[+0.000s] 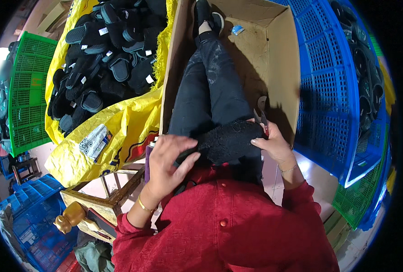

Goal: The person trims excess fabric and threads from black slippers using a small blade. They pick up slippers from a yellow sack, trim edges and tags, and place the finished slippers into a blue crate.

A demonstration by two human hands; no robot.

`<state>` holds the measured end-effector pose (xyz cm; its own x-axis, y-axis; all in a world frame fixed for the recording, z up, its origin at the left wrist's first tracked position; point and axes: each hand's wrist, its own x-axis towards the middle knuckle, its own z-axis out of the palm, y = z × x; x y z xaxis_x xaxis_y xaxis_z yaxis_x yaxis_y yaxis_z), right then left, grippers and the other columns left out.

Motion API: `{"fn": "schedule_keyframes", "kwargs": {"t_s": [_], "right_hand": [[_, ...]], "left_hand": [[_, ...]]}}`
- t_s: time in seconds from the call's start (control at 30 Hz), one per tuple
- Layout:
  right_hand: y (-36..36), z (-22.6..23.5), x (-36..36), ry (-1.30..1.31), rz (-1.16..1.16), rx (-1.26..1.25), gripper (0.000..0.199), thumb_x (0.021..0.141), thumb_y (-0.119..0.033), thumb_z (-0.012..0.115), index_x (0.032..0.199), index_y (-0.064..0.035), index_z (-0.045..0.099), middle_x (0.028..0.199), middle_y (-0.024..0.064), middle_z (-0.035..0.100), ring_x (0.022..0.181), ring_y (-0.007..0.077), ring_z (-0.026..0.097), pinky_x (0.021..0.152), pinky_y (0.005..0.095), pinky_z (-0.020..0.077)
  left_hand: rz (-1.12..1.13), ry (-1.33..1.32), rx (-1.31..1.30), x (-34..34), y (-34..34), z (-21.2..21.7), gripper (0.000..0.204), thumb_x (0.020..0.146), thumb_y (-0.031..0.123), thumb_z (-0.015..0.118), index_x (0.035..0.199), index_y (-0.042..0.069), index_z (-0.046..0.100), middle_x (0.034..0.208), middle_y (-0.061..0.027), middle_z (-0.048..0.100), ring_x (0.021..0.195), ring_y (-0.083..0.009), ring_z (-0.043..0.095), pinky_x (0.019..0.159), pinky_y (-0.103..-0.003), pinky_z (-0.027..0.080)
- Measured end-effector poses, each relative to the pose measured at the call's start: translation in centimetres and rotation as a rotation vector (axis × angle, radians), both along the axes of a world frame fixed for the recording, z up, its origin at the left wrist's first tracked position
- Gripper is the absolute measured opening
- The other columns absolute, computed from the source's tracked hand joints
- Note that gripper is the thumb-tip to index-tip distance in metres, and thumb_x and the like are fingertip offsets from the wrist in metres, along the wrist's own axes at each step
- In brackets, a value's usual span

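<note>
Fingers (259, 142) of the right hand (276, 144) were clamped on the right end of a black fuzzy piece (231, 139), the thumb lying over its upper face. Small metal snips (262, 119) were also in that hand, their blades pointing up and away from the person, just beyond the right end of the piece. At the other end, the left hand (164, 156) had its thumb and fingers apart, the tips close to the piece; whether they touched it could not be told. The piece lay across the front of the person, over the upper part of the black trousers (224, 81) and just above the hem of a red top (224, 213). A pale loose thread showed on its upper face.

Both legs stretched into a cardboard box (278, 59), the feet crossed near its far end, with a little blue packet (237, 30) on its bottom to their right. Left of the box stood an open yellow sack (133, 113), heaped with black slippers (106, 54), some bearing white tags. A green crate (29, 95) was beyond the sack, and a wooden stand (92, 201) nearer the person, with a brown rounded ornament (70, 217) beside it. To the right, a large blue crate (321, 86) leaned alongside the box.
</note>
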<state>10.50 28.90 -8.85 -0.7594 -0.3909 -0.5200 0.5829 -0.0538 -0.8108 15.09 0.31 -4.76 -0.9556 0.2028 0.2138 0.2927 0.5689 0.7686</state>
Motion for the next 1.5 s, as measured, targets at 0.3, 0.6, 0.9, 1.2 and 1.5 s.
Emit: {"fn": "schedule_keyframes", "kwargs": {"t_s": [0.3, 0.6, 0.9, 1.2, 1.5], "right_hand": [[-0.1, 1.6, 0.4, 0.198, 0.162, -0.007, 0.045, 0.069, 0.004, 0.064, 0.114, -0.0017, 0.06, 0.101, 0.0019, 0.064, 0.093, 0.0086, 0.058, 0.087, 0.0254, 0.0458], [0.1, 0.0, 1.9, 0.181, 0.1, -0.066, 0.047, 0.073, 0.005, 0.063, 0.118, -0.0008, 0.057, 0.109, 0.0028, 0.062, 0.101, 0.0095, 0.056, 0.092, 0.0263, 0.0438], [2.0, 1.1, 1.6, 0.633, 0.052, 0.579, 0.036, 0.089, -0.031, 0.058, 0.11, -0.0019, 0.055, 0.087, 0.0124, 0.064, 0.082, 0.0218, 0.065, 0.071, 0.0324, 0.0495], [1.6, 5.1, 1.6, 0.736, 0.365, 0.977, 0.031, 0.082, -0.034, 0.066, 0.08, -0.0053, 0.056, 0.071, 0.0102, 0.06, 0.064, 0.0277, 0.06, 0.055, 0.0365, 0.0451], [0.2, 5.2, 0.3, 0.87, 0.483, 1.039, 0.035, 0.084, -0.038, 0.063, 0.072, -0.0059, 0.053, 0.065, 0.0109, 0.054, 0.059, 0.03, 0.056, 0.053, 0.0388, 0.042]], "left_hand": [[-0.294, -0.027, 0.07, -4.0, 4.0, 0.6, 0.036, 0.068, 0.016, 0.078, 0.101, 0.007, 0.067, 0.096, -0.0096, 0.064, 0.088, -0.0259, 0.059, 0.077, -0.033, 0.05], [-0.144, -0.194, 0.276, -4.3, 5.5, -1.0, 0.008, 0.08, 0.007, 0.069, 0.082, 0.001, 0.065, 0.077, -0.0076, 0.062, 0.072, -0.0187, 0.06, 0.065, -0.027, 0.047], [-0.171, -0.624, 0.55, -4.0, 7.2, -3.6, 0.013, 0.093, 0.014, 0.058, 0.088, 0.002, 0.054, 0.079, 0.0031, 0.052, 0.074, -0.0044, 0.045, 0.069, -0.02, 0.04], [-0.144, -0.504, 0.41, -4.2, 8.4, -3.9, 0.015, 0.093, 0.014, 0.057, 0.087, 0.001, 0.053, 0.076, -0.0024, 0.051, 0.073, -0.0093, 0.046, 0.067, -0.024, 0.041], [-0.149, -0.274, 0.294, -4.5, 8.6, -3.6, 0.013, 0.09, 0.011, 0.059, 0.086, 0.002, 0.052, 0.078, -0.0077, 0.052, 0.072, -0.0186, 0.051, 0.067, -0.028, 0.043]]}}
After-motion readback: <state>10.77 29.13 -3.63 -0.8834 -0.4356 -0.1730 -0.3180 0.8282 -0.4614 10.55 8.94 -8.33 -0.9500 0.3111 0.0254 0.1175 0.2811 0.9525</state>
